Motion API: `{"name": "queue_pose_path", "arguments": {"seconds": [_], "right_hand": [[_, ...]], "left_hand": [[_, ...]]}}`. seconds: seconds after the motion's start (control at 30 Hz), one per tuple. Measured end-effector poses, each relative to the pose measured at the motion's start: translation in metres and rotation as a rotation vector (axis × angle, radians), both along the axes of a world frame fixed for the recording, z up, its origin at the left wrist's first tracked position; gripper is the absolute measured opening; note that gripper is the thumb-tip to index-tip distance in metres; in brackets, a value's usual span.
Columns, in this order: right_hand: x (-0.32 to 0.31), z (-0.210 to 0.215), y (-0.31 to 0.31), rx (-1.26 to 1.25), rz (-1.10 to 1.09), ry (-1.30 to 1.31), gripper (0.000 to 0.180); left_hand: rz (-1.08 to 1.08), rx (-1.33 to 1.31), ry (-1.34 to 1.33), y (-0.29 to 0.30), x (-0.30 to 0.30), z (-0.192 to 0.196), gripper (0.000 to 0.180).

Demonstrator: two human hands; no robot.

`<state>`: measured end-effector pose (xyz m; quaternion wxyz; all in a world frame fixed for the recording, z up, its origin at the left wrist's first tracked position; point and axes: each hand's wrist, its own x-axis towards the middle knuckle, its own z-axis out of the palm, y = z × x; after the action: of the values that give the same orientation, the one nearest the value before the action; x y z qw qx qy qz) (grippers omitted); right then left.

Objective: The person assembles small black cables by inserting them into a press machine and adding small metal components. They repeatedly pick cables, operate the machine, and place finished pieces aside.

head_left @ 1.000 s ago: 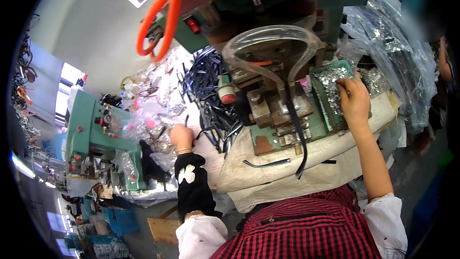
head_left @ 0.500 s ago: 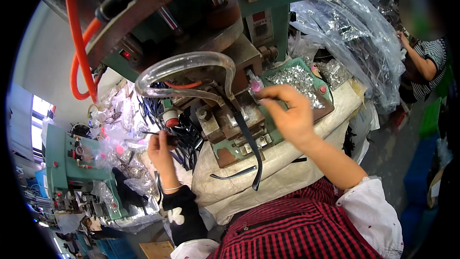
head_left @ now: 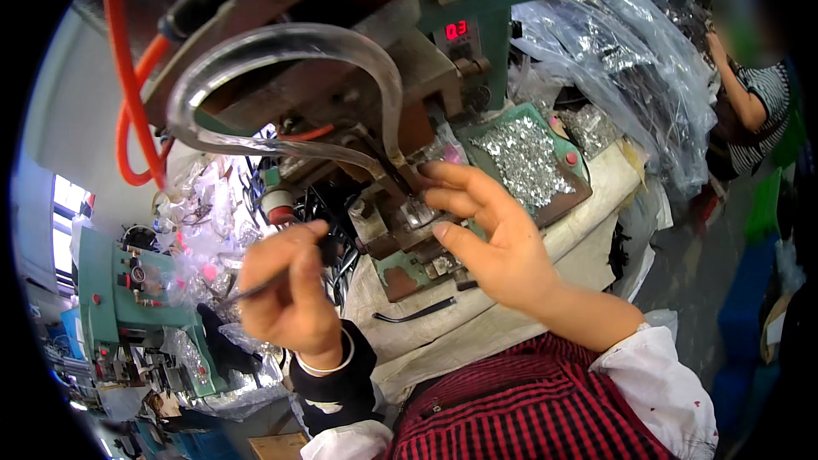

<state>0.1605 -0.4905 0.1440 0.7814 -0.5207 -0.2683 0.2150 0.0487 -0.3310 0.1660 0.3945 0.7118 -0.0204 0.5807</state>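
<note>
1. The left hand [head_left: 288, 294] is closed around a thin dark rod [head_left: 256, 288]; the rod sticks out to the left of the fingers, and its tip is too small to make out.
2. To the right of it, the right hand [head_left: 490, 243] has its fingers spread and rests them on the small metal fixture [head_left: 409, 234] of the machine; I cannot tell if a part is pinched under the fingertips.
3. Just beyond the right hand lies a green tray [head_left: 573, 172] full of small silver parts [head_left: 521, 158].
4. Under both hands is a workbench covered with pale cloth [head_left: 477, 324]; a short black cable [head_left: 417, 313] lies on it, near the right wrist.
5. Above the hands a clear curved tube [head_left: 281, 47] and an orange hose [head_left: 119, 94] hang in front of the machine and hide part of it.
6. Far left of the left hand stands a green machine [head_left: 115, 298]; far right are clear plastic bags [head_left: 630, 77] and another person [head_left: 754, 102].
</note>
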Motion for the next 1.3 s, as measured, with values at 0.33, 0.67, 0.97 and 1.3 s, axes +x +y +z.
{"name": "queue_pose_path", "arguments": {"seconds": [0.33,0.67,0.97,1.3], "right_hand": [[0.105,-0.111,-0.052,-0.856,-0.685,-1.050,0.017],[0.108,-0.099,-0.035,-0.869,-0.369,-1.336,0.022],[0.107,-0.080,-0.032,-0.593,-0.641,-0.968,0.009],[0.102,-0.095,-0.012,-0.481,-0.480,-0.542,0.015]], "left_hand": [[0.016,0.823,0.186,-0.034,0.020,-0.037,0.020],[0.016,0.782,0.194,-0.032,0.021,-0.041,0.023],[0.716,0.394,0.433,-0.007,-0.086,-0.041,0.014],[1.137,-0.034,1.466,0.153,-0.117,-0.185,0.026]]}}
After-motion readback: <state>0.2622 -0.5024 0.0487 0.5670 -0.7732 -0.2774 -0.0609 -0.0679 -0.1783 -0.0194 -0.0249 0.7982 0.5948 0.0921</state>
